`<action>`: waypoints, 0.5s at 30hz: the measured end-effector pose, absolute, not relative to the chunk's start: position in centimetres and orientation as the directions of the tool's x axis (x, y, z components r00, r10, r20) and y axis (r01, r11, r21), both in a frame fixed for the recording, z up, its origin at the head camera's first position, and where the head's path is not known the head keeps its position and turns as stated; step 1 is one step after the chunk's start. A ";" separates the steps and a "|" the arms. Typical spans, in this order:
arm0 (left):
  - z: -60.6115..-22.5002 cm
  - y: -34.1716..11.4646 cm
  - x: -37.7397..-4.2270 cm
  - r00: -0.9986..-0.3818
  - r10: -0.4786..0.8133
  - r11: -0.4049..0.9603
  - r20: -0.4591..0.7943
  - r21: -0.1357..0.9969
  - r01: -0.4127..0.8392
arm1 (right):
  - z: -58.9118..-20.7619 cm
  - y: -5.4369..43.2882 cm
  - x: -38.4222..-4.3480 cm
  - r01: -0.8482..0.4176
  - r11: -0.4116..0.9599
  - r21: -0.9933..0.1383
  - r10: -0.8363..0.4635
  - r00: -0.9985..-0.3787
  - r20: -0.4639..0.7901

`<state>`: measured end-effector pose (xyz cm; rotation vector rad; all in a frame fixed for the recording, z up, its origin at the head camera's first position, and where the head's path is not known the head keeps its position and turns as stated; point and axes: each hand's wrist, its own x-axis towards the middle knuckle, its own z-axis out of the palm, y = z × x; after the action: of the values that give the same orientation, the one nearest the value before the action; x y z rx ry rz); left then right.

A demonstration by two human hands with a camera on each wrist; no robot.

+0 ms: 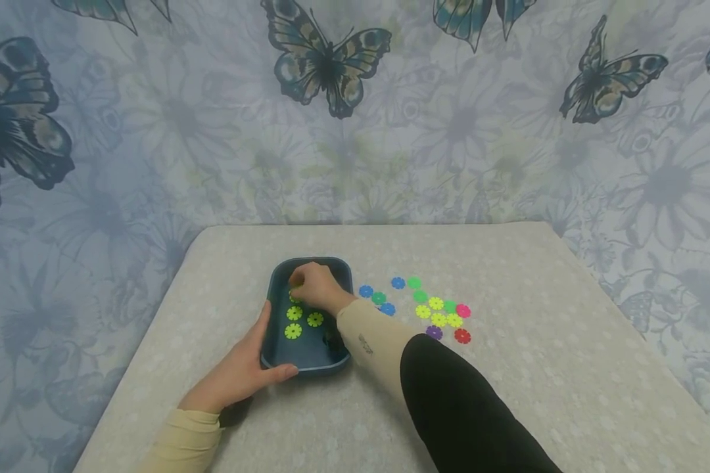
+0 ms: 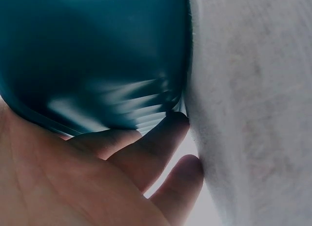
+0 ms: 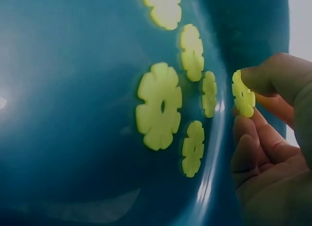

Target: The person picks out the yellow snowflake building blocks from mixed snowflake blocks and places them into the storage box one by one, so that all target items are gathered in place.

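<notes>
A dark blue tray lies on the table with several yellow flower-shaped discs flat on its floor. My left hand holds the tray's near left corner, thumb over the front rim and fingers along the outer left wall. The left wrist view shows those fingers against the tray's outside. Over the far left part of the tray, my right hand pinches one yellow flower-shaped disc between thumb and fingers. In the right wrist view this disc is tilted on edge, beside the other yellow discs.
Right of the tray, loose flower discs lie scattered on the tablecloth: blue, green, yellow, purple, pink and red. A wall with butterfly print stands behind the table.
</notes>
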<state>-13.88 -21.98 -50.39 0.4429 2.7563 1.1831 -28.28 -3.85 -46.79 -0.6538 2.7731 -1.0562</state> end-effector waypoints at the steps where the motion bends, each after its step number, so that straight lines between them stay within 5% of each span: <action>1: -50.4 -22.0 -13.9 -0.952 0.307 0.655 0.015 0.722 0.222 | -46.9 -3.9 -28.3 -0.357 0.670 -0.650 -0.430 -0.901 0.052; 15: -50.5 -22.1 -13.9 -0.947 0.318 0.648 0.041 0.720 0.249 | -47.5 -4.6 -28.8 -0.423 0.740 -0.523 -0.488 -0.873 0.015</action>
<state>-13.92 -22.13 -50.51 0.4775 2.7699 1.1898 -28.80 -4.60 -47.45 -0.7401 2.8146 -0.7997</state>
